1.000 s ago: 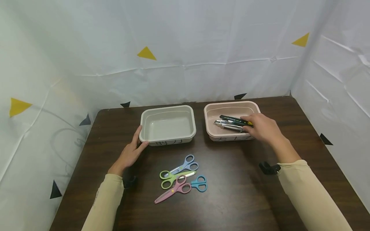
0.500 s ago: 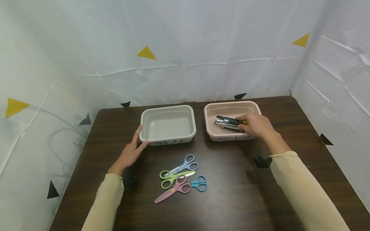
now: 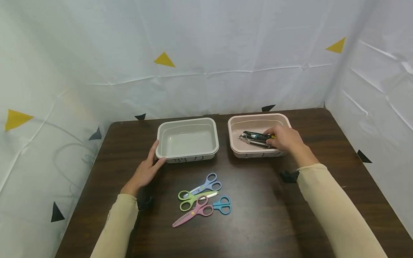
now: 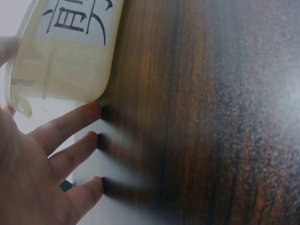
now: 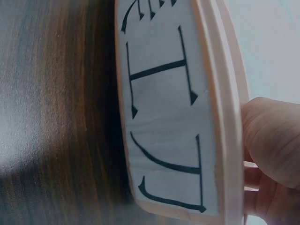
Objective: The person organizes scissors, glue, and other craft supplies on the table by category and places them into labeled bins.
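In the head view my right hand (image 3: 284,138) reaches over the right rim of the pink container (image 3: 235,142). Its thumb and fingers pinch the end of a dark box cutter (image 3: 250,133) with a yellow part. Silver box cutters (image 3: 258,144) lie beneath it in the container. The right wrist view shows the thumb (image 5: 272,136) beyond the labelled container wall; the cutter is hidden there. My left hand (image 3: 146,172) touches the front left corner of the pale grey container (image 3: 161,143) with spread, fairly straight fingers. In the left wrist view, several fingertips reach down beside that container.
Pink scissors (image 3: 193,212), green scissors (image 3: 187,200), periwinkle scissors (image 3: 203,186) and light blue scissors (image 3: 222,205) lie partly overlapping on the dark wooden table (image 3: 258,222). White sheeting (image 3: 206,43) closes off the back and sides.
My right hand has shifted left and slightly forward with the dark box cutter, which now lies nearer the silver ones. My left hand and the scissors have stayed put.
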`<state>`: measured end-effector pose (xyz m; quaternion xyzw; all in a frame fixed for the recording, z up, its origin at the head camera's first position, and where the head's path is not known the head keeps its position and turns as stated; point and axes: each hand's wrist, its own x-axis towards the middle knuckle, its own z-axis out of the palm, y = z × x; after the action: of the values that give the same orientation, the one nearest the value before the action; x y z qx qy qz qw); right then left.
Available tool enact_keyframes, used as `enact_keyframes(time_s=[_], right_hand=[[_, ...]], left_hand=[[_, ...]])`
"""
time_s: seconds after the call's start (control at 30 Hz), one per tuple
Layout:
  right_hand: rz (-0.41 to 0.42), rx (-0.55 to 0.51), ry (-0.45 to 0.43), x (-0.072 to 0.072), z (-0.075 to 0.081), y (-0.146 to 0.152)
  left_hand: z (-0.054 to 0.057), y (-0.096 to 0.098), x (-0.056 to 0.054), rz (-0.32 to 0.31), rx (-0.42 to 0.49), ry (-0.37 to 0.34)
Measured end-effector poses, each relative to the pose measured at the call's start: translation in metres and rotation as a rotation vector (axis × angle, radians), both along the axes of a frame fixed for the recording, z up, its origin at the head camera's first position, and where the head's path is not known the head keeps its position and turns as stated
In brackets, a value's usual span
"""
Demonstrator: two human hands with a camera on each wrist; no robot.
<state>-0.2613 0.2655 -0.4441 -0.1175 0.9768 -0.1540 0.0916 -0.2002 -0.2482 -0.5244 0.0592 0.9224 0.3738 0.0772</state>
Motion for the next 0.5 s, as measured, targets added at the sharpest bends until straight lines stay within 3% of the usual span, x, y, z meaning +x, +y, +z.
enact_keyframes(time_s=[0.5], right_hand=[[-0.049, -0.032, 0.006, -0.007, -0.012, 0.002]], left_hand=[[0.000, -0.001, 0.000, 0.004, 0.013, 0.002]])
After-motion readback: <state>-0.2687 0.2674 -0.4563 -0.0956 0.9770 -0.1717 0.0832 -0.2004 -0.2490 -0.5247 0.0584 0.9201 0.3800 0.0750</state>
